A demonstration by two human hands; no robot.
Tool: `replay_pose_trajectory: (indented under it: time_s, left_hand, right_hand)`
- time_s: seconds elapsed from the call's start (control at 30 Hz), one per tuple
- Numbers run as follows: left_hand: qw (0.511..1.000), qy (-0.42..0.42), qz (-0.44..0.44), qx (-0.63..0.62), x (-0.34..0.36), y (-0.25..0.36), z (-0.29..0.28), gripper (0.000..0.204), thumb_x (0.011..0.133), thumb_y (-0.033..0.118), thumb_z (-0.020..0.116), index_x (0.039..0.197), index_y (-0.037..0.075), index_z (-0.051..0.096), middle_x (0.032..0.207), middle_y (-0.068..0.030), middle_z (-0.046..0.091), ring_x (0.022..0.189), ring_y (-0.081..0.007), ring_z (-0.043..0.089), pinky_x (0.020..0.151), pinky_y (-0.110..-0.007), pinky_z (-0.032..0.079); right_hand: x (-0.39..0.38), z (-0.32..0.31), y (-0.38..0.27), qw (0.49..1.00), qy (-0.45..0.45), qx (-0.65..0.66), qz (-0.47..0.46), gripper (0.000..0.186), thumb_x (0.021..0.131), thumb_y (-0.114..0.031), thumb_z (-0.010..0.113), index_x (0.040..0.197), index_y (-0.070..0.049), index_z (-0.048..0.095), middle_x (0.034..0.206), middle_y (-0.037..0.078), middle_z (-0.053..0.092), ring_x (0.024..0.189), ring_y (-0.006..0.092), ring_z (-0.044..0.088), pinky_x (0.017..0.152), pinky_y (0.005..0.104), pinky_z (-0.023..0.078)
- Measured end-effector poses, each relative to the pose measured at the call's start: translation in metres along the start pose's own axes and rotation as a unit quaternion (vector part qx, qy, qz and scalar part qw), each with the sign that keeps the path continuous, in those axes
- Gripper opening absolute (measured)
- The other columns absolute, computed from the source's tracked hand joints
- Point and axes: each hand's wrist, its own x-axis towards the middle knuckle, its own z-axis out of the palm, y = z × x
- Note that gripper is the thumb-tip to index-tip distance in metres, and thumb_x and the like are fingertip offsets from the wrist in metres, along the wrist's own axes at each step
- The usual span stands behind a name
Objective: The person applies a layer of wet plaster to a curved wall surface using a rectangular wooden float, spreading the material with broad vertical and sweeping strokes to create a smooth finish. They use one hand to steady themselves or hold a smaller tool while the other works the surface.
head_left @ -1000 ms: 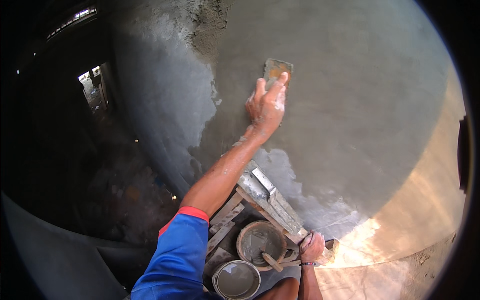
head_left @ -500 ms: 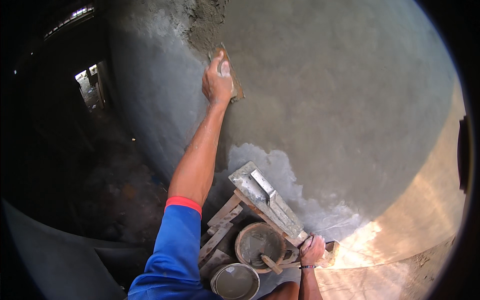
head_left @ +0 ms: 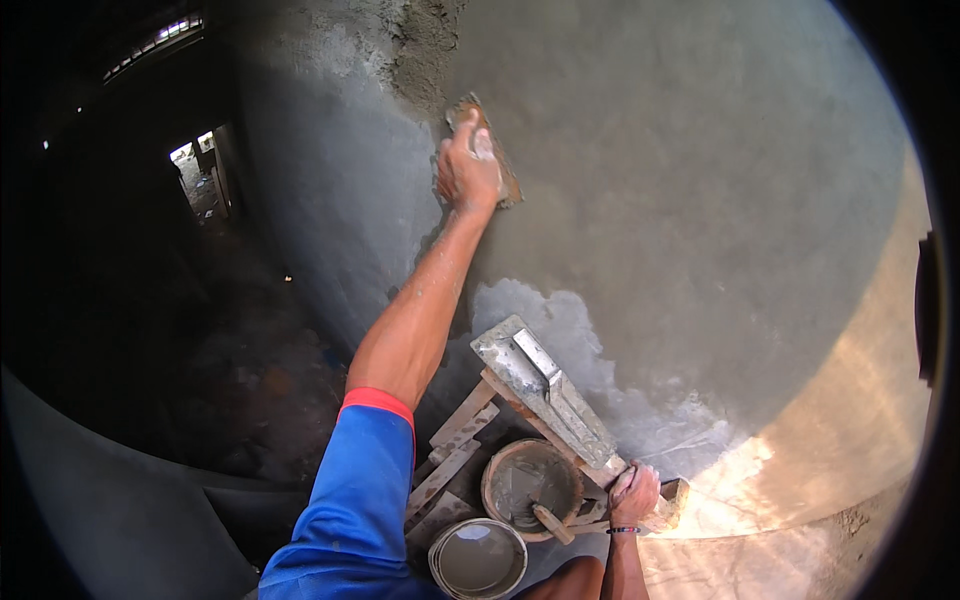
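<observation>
My left hand [head_left: 468, 172], arm stretched up, is closed on a flat plastering float [head_left: 508, 180] with a brownish, mortar-smeared face. The float lies against the wet grey plaster wall [head_left: 640, 200], just below a rough patch of coarse mortar [head_left: 425, 50]. Lower down, my right hand [head_left: 634, 493] is wrapped round the near end of a wooden plank [head_left: 540, 425]. On that plank rests a steel plastering trowel [head_left: 550, 390] with a metal handle, touched by neither hand.
Under the plank stands a round tub of grey mix [head_left: 530, 475] with a wooden-handled tool [head_left: 552, 524] in it. A white bucket of greyish liquid [head_left: 478, 565] stands nearer me. Wooden trestle pieces [head_left: 450, 465] lie left of the tub. A bright doorway [head_left: 203, 175] shows far left.
My left hand has slid the float a little to the right along the wall. The whole view has also shifted slightly. My right hand keeps its hold on the plank.
</observation>
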Motion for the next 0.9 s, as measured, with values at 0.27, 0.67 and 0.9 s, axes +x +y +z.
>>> replay_pose_trajectory:
  time_s: [0.27,0.67,0.9]
  left_hand:
    - [0.98,0.033,0.196,-0.025,0.061,0.1,-0.025,0.031,0.094,0.028,0.056,0.122,0.023,0.067,0.112,-0.0157,0.069,0.107,-0.0364,0.065,0.089,-0.045,0.052]
    - [0.985,-0.043,0.165,-0.015,-0.086,-0.006,0.006,0.036,0.093,0.022,0.065,0.129,0.026,0.063,0.094,-0.0135,0.059,0.091,-0.0352,0.063,0.081,-0.046,0.05]
    - [0.999,0.022,-0.023,-0.02,0.032,-0.013,-0.016,0.033,0.097,0.031,0.059,0.127,0.022,0.065,0.109,-0.0146,0.07,0.105,-0.0355,0.064,0.087,-0.046,0.049]
  right_hand:
    - [-0.005,0.001,0.008,1.0,0.002,-0.002,0.0,0.016,0.083,-0.011,0.053,0.093,-0.004,0.064,0.082,0.013,0.056,0.077,0.0334,0.055,0.069,0.044,0.041]
    - [-0.004,0.002,0.009,0.999,0.025,0.002,-0.025,0.019,0.082,-0.013,0.053,0.094,-0.003,0.065,0.082,0.015,0.057,0.08,0.0351,0.055,0.072,0.046,0.042]
    - [-0.001,-0.001,0.0,1.0,-0.002,0.007,0.003,0.019,0.082,-0.011,0.052,0.093,-0.003,0.064,0.082,0.014,0.056,0.08,0.0353,0.055,0.072,0.0452,0.042]
